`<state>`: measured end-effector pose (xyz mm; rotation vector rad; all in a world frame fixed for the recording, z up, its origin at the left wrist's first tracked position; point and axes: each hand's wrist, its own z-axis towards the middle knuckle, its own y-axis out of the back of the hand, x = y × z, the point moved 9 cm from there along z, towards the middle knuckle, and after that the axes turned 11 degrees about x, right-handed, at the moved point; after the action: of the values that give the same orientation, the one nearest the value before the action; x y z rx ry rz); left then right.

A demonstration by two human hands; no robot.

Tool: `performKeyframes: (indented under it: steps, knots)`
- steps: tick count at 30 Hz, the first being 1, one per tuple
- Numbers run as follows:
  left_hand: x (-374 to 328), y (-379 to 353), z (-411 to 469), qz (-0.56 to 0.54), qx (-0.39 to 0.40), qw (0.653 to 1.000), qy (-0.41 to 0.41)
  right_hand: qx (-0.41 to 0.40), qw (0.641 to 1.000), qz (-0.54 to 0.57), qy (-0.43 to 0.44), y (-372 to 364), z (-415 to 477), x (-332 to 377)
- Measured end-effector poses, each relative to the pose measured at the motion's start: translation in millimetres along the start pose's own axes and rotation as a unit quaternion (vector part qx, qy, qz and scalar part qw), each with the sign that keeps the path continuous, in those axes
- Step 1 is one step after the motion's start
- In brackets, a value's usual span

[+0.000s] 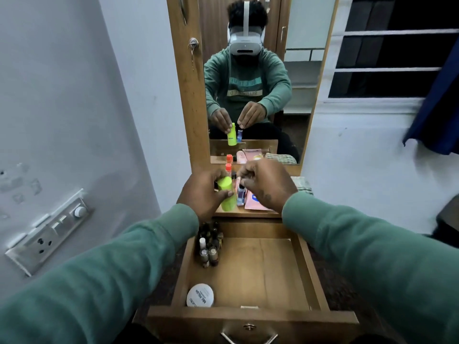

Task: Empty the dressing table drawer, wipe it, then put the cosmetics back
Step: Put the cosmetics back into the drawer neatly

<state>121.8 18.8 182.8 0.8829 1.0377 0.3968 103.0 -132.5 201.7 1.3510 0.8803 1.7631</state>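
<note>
Head view: our left hand wraps its fingers round the green bottle mid-body, which is likely light and slick, at the desk, twelve o'clock of the drawer — our right hand pinches a blue vial.

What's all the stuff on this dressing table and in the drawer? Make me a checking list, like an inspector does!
Surface: wooden shelf under the mirror, crowded; drawer pulled open, bottom mostly bare.
Job's things: lime green bottle, small blue bottle, pink pouch and orange-capped bottle at the shelf; nail polish bottles in the drawer's back left corner; white round tub front left.
Clutter: checked cloth at the shelf's right end.
Hands: left hand grips the lime green bottle; right hand pinches the small blue bottle's top.
Cables: nothing seen.
Surroundings: switchboard on the left wall; window and blue curtain on the right.
</note>
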Motion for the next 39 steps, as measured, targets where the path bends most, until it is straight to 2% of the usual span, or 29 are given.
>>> performKeyframes:
  steps: [11, 16, 29, 39]
  knots:
    - [22.5, -80.4, -26.6, 0.071, 0.090, 0.993, 0.041, 0.062, 0.994, 0.041, -0.077, -87.9, -69.3, -51.2]
    - [31.9, -102.8, -25.2, 0.110, 0.095, 0.987, 0.065, 0.058, 0.994, 0.038, -0.084, -107.8, -70.7, -58.3]
    - [57.1, -126.3, -10.7, 0.122, 0.100, 0.983, 0.099, 0.070, 0.993, 0.026, -0.093, -131.4, -55.4, -69.6]
    - [55.5, -125.4, -4.6, 0.239, 0.094, 0.964, 0.065, 0.058, 0.992, 0.058, -0.095, -137.4, -50.8, -71.7]
